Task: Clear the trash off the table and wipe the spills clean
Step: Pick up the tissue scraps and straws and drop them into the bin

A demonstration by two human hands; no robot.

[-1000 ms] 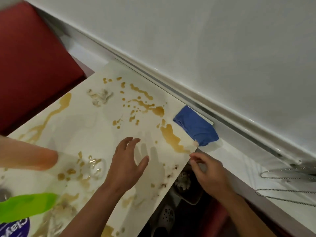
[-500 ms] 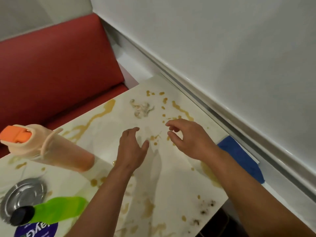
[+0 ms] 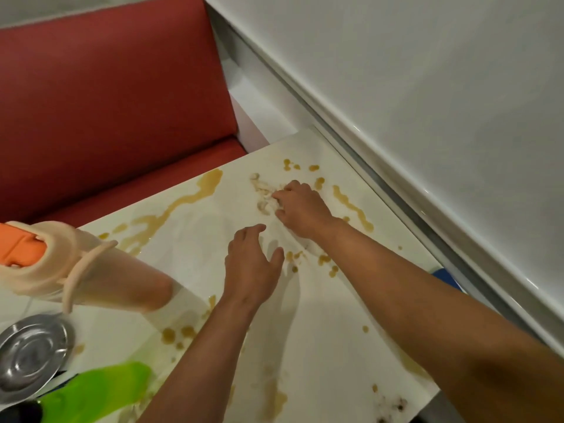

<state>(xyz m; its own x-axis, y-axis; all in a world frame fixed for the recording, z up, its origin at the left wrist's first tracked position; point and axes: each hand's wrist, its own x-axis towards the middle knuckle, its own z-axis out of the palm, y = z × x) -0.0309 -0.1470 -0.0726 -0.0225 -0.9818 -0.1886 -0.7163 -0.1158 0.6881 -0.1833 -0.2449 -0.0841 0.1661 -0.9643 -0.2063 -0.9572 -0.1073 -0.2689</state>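
While the left hand (image 3: 251, 270) rests flat on the table (image 3: 329, 346) with its fingers spread and holding nothing, the right hand (image 3: 300, 206) is far out near the back edge. Its fingers are curled down onto a pale, mushy bit of trash (image 3: 264, 193). I think it is pinching the scrap, but the fingertips hide the grip, so I can't be sure. The trash sits at the tips of the right hand and runs away from it to the upper left, toward the red seat (image 3: 116, 102). So the right hand is the near one; the left hand is well back from it. Brown spills (image 3: 351, 206) lie all around, just beside the right wrist and in a long streak to the left. A blue cloth (image 3: 444, 276) peeks out at the right edge, behind the right arm, ready for wiping later.
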